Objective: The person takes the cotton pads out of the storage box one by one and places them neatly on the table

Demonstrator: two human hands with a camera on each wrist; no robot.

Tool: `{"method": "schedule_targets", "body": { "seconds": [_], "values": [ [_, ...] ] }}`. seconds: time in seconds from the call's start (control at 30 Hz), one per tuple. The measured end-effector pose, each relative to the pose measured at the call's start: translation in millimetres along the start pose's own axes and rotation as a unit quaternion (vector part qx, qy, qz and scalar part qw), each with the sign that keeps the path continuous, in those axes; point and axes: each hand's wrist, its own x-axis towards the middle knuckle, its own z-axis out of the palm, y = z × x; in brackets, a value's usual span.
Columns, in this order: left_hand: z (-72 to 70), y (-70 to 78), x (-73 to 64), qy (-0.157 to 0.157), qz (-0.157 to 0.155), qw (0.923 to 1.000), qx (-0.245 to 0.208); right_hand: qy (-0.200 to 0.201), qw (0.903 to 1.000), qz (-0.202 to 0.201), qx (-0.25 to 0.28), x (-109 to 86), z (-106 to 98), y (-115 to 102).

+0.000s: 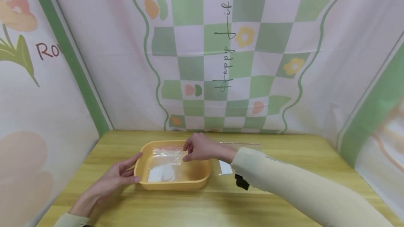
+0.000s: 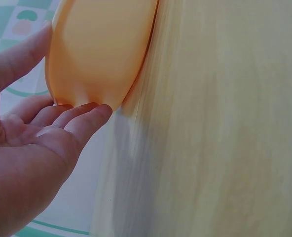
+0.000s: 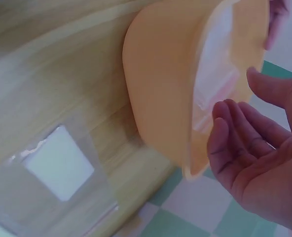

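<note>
A yellow-orange plastic basin (image 1: 176, 186) stands on the wooden table. My left hand (image 1: 115, 177) holds its left end, the thumb and fingers set apart on the wall and rim, as the left wrist view (image 2: 40, 143) also shows. Inside lies a clear zip bag (image 1: 167, 155) with white pieces (image 1: 161, 173) in its lower part. Over the basin's right half hovers my right hand (image 1: 200, 147), its fingers bent loosely. In the right wrist view nothing shows between its thumb and fingers (image 3: 249, 128).
Right of the basin, partly under my right forearm, lies another clear bag (image 3: 32, 197) with a white card (image 3: 61, 163). A printed cloth (image 1: 189, 41) hangs behind the table (image 1: 277, 206), and more cloth stands at both sides.
</note>
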Motion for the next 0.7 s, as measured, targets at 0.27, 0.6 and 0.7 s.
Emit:
{"method": "schedule_targets", "body": {
  "seconds": [0.27, 0.6, 0.7],
  "values": [
    [-0.9, 3.2, -0.9, -0.002, -0.001, 1.0, 0.001, -0.037, 0.9979, 0.027, -0.046, 28.3, 25.7, -8.2],
    [-0.9, 1.8, -1.2, -0.005, 0.004, 1.0, 0.0, -0.06, 0.9908, 0.109, -0.053, 33.4, 46.1, -15.9],
    [-0.1, 2.2, -1.4, -0.005, 0.003, 1.0, -0.001, -0.06, 0.9913, 0.107, -0.049, 33.5, 49.5, -12.1]
  ]
}}
